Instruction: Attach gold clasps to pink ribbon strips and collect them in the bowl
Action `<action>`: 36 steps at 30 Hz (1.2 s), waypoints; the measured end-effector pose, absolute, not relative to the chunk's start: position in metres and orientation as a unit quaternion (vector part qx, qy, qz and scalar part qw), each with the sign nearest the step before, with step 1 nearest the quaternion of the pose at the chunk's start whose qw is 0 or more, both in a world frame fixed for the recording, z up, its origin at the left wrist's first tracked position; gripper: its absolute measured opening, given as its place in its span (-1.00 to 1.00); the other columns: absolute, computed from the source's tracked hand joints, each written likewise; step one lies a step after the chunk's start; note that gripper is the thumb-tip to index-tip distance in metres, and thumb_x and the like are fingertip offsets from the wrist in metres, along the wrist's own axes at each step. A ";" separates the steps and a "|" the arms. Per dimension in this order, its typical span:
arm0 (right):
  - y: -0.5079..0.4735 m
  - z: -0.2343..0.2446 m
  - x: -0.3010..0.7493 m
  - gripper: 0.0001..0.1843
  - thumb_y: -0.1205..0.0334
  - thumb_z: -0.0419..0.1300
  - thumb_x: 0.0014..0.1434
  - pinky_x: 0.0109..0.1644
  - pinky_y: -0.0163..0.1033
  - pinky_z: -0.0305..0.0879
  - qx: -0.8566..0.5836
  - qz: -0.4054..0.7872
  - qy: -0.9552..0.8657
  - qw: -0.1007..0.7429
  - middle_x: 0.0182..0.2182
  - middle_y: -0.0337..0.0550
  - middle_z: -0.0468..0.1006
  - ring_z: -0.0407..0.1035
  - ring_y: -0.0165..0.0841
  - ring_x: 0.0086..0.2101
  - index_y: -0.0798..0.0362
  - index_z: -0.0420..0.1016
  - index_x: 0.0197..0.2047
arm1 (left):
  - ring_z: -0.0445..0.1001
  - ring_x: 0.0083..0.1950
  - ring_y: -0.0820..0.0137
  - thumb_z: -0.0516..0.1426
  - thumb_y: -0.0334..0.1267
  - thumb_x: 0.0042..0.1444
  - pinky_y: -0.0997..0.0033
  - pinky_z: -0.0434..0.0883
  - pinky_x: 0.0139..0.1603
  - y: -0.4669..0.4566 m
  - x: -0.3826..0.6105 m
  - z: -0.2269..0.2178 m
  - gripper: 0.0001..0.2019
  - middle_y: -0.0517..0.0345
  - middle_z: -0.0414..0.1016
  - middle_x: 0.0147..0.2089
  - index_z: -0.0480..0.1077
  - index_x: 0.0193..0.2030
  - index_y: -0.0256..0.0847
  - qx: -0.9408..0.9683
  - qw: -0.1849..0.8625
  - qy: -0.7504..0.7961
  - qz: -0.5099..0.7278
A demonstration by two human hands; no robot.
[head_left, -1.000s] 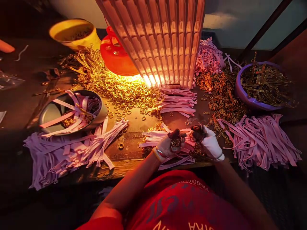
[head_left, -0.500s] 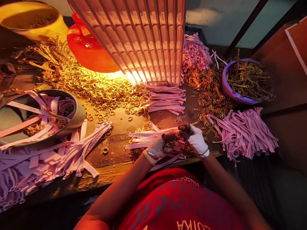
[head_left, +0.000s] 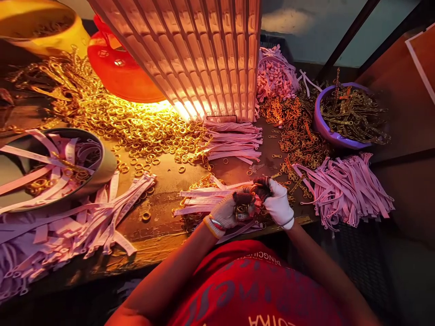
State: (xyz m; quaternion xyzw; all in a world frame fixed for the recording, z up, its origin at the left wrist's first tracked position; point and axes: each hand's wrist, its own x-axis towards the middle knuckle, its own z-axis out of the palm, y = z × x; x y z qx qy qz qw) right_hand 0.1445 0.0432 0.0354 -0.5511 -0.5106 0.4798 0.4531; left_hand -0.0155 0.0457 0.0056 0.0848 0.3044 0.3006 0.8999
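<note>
Both hands meet over the near edge of the bench, in white gloves with dark-stained fingertips. My left hand (head_left: 228, 212) is closed, its fingers curled round some gold-coloured rings (head_left: 242, 209). Close beside it, my right hand (head_left: 277, 203) has thumb and fingers pinched together; what they hold is too dark and small to make out. Under the hands lies a bundle of pink straps (head_left: 199, 200) with small eyelet ends, on top of more gold rings. A second row of pink straps (head_left: 234, 138) lies just beyond.
A large heap of gold rings (head_left: 146, 131) spreads under a lit red lamp (head_left: 125, 74) and a ribbed panel (head_left: 210, 54). At left stands a bowl (head_left: 110, 160) of straps and rings. Rightward are small chain pieces (head_left: 295, 131), a purple basin (head_left: 319, 122) and a strap pile (head_left: 346, 190).
My left hand has turned slightly and shifted a little right, showing more of the rings in it. The right hand stays nearly in place. The whole view has shifted slightly.
</note>
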 end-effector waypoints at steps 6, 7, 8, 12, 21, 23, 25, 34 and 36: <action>0.021 0.056 0.139 -0.81 0.22 0.26 0.19 -0.02 -0.09 0.50 -0.521 0.480 -0.575 0.409 -0.23 -0.14 0.66 0.53 -0.23 -0.22 -0.09 0.65 -0.14 | 0.41 -0.43 0.45 0.34 -0.38 -0.08 0.53 0.28 -0.49 0.060 -0.014 0.018 -0.83 0.10 0.52 -0.37 0.56 -0.28 -0.26 0.294 0.733 0.478 0.386; 0.014 0.061 0.138 -0.81 0.21 0.25 0.22 -0.04 -0.10 0.51 -0.512 0.501 -0.561 0.414 -0.23 -0.13 0.66 0.53 -0.23 -0.23 -0.10 0.65 -0.10 | 0.43 -0.38 0.44 0.33 -0.42 -0.10 0.54 0.30 -0.45 0.065 -0.017 0.020 -0.82 0.08 0.54 -0.33 0.57 -0.28 -0.26 0.327 0.683 0.508 0.410; 0.008 0.067 0.138 -0.79 0.20 0.26 0.24 -0.03 -0.09 0.51 -0.505 0.518 -0.547 0.421 -0.21 -0.13 0.66 0.53 -0.23 -0.22 -0.11 0.64 -0.06 | 0.43 -0.36 0.45 0.32 -0.45 -0.10 0.56 0.31 -0.43 0.069 -0.022 0.020 -0.81 0.08 0.53 -0.32 0.58 -0.27 -0.26 0.341 0.651 0.528 0.425; 0.007 0.082 0.138 -0.70 0.16 0.36 0.19 0.08 -0.06 0.49 -0.498 0.550 -0.507 0.440 -0.12 -0.13 0.65 0.52 -0.23 -0.13 -0.13 0.61 0.01 | 0.25 -0.60 0.54 0.27 -0.36 -0.02 0.63 0.10 -0.67 0.074 -0.046 0.014 -0.84 0.20 0.36 -0.54 0.53 -0.25 -0.31 0.198 0.787 0.455 0.366; 0.044 0.061 0.141 -0.58 0.01 0.50 -0.10 -0.27 -0.26 0.43 -0.509 0.672 -0.366 0.393 -0.28 -0.15 0.61 0.44 -0.38 -0.37 0.05 0.54 -0.24 | 0.59 -0.35 0.29 0.22 -0.18 0.16 0.44 0.51 -0.43 0.039 -0.047 -0.001 -0.74 -0.14 0.63 -0.26 0.54 -0.20 -0.40 -0.001 0.920 0.254 0.298; 0.042 0.056 0.137 -0.64 0.05 0.47 -0.06 -0.19 -0.25 0.42 -0.519 0.642 -0.400 0.398 -0.31 -0.18 0.60 0.43 -0.38 -0.34 0.04 0.53 -0.27 | 0.60 -0.33 0.30 0.25 -0.14 0.17 0.42 0.53 -0.35 0.038 -0.041 0.001 -0.73 -0.11 0.64 -0.24 0.55 -0.18 -0.38 0.028 0.912 0.275 0.302; 0.039 0.053 0.133 -0.71 0.07 0.41 0.02 -0.16 -0.26 0.41 -0.526 0.619 -0.432 0.393 -0.31 -0.19 0.59 0.41 -0.38 -0.33 0.04 0.53 -0.25 | 0.58 -0.37 0.34 0.29 -0.15 0.14 0.45 0.50 -0.37 0.039 -0.038 0.005 -0.74 -0.03 0.63 -0.29 0.55 -0.16 -0.34 0.072 0.902 0.300 0.302; 0.038 0.044 0.133 -0.71 0.11 0.26 0.12 -0.14 -0.25 0.44 -0.543 0.580 -0.452 0.405 -0.27 -0.15 0.59 0.45 -0.35 -0.29 0.06 0.50 -0.11 | 0.41 -0.55 0.47 0.38 -0.11 0.01 0.54 0.29 -0.54 0.045 -0.043 0.018 -0.69 0.10 0.49 -0.52 0.44 -0.37 -0.31 0.241 0.866 0.345 0.270; 0.037 0.039 0.132 -0.72 0.14 0.20 0.16 -0.08 -0.22 0.45 -0.545 0.557 -0.485 0.397 -0.26 -0.14 0.61 0.47 -0.33 -0.24 0.06 0.51 -0.08 | 0.37 -0.59 0.50 0.36 -0.09 0.02 0.55 0.23 -0.58 0.044 -0.040 0.021 -0.68 0.11 0.47 -0.56 0.43 -0.41 -0.31 0.261 0.853 0.367 0.263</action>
